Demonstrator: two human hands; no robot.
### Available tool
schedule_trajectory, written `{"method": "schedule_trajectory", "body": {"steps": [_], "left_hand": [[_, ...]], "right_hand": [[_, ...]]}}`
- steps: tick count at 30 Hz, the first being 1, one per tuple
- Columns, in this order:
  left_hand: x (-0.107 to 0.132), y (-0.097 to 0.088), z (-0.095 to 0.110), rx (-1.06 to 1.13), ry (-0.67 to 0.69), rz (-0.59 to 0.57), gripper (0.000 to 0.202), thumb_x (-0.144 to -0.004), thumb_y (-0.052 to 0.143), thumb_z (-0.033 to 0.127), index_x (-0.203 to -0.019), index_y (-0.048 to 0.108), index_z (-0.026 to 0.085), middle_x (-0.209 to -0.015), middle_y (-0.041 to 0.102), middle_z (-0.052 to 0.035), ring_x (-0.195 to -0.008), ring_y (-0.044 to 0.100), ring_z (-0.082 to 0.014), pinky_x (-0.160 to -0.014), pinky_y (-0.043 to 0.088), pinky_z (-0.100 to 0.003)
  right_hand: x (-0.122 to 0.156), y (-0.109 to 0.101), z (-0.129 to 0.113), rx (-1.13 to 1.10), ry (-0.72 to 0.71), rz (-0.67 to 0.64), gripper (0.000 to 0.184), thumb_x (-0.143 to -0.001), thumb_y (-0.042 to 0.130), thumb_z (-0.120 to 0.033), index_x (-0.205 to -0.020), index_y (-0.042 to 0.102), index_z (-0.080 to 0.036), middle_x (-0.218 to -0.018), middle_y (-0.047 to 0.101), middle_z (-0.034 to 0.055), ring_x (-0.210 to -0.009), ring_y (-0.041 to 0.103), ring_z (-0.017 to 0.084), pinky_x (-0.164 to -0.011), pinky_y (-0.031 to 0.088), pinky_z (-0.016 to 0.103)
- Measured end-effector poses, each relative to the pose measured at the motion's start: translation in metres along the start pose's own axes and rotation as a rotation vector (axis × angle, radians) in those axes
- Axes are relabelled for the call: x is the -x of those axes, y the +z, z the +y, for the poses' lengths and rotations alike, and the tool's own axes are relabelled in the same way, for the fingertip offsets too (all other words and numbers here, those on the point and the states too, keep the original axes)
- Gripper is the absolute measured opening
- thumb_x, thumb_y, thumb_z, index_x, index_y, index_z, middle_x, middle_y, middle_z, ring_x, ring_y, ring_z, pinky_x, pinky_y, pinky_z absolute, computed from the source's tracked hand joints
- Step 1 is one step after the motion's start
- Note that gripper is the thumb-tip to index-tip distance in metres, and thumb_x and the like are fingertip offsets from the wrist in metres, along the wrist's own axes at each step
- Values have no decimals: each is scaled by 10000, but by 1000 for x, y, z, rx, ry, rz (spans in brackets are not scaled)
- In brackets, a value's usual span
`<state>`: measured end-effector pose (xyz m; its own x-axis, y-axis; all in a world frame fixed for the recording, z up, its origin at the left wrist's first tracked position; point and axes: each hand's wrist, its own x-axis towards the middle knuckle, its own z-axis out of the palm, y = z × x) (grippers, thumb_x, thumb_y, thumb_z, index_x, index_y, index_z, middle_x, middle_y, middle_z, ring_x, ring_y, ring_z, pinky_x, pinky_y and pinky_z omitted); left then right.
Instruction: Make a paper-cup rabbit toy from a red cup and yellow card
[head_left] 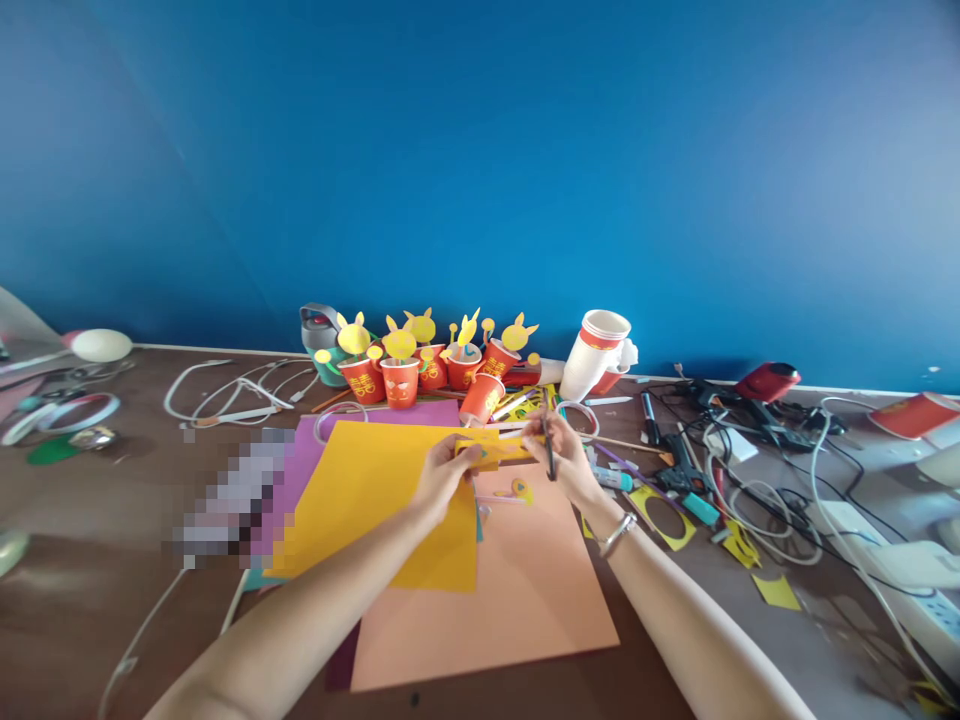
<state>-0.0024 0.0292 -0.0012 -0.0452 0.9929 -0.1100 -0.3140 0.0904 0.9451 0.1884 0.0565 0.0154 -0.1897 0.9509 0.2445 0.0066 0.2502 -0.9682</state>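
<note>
View: I'm on the head camera, live.
Left hand [446, 475]: pinched closed on a yellow paper strip [495, 450], held above the peach paper sheet [487, 600], toward the table [97, 480] far edge.
Right hand [562, 455]: closed on a thin black tool [550, 450], type unclear, beside the strip.
Risk: I'd watch that tool; a slip could tear the strip.

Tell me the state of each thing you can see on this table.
Left hand, pinching the yellow paper strip
Right hand, holding a black tool
Rabbit-topped red cups, upright
Front red cup, tilted over
White cup stack, tilted
Yellow card, lying flat on pink card
</note>
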Motion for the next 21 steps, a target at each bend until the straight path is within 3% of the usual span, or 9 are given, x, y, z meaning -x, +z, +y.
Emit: {"method": "schedule_trajectory", "body": {"steps": [2, 4, 8, 11, 16, 21], "left_hand": [[-1, -1, 3, 117, 46, 109, 313, -602, 792, 363, -700, 587, 149, -603, 574, 43, -528, 528, -75, -514, 429, -202], [-1, 0, 7, 228, 76, 170, 347, -568, 820, 347, -696, 559, 157, -632, 576, 52, -582, 571, -82, -612, 493, -231], [0, 1, 11, 338, 71, 187, 378, -554, 833, 340, -703, 529, 172, -639, 578, 59, -642, 621, -105, -698, 507, -261], [0, 0, 7, 341, 52, 180, 358, -572, 823, 337, -690, 528, 172, -672, 616, 44, -631, 605, -91, -661, 477, -229], [2, 1, 3, 279, 53, 96, 298, -616, 803, 326, -637, 558, 157, -593, 580, 49, -552, 507, -53, -566, 398, -177], [8, 5, 5, 271, -39, -57, 280, -639, 789, 308, -638, 553, 159, -594, 603, 28, -572, 546, -79, -580, 424, -194]], "right_hand": [[-1, 0, 1, 18, -24, 153, 360, -752, 687, -405, -1024, 541, -219, -852, 554, 20, -787, 527, 167, -715, 441, 296], [-2, -1, 2, 26, 16, 148, 366, -755, 681, -443, -1008, 553, -213, -813, 560, 16, -754, 537, 166, -711, 454, 308], [2, 5, 2, 7, 137, -220, 367, -742, 698, -466, -943, 595, -177, -757, 586, 25, -671, 551, 158, -650, 477, 312], [9, 13, 1, 5, 178, -479, 348, -751, 701, -446, -917, 616, -153, -719, 581, 20, -638, 539, 146, -598, 458, 285], [16, 24, 1, 6, 180, -512, 374, -761, 695, -454, -931, 619, -130, -742, 593, 23, -632, 523, 124, -588, 427, 255], [15, 27, 2, -57, 190, -517, 416, -747, 694, -506, -916, 611, -136, -710, 582, 18, -610, 548, 128, -566, 444, 252]]}}
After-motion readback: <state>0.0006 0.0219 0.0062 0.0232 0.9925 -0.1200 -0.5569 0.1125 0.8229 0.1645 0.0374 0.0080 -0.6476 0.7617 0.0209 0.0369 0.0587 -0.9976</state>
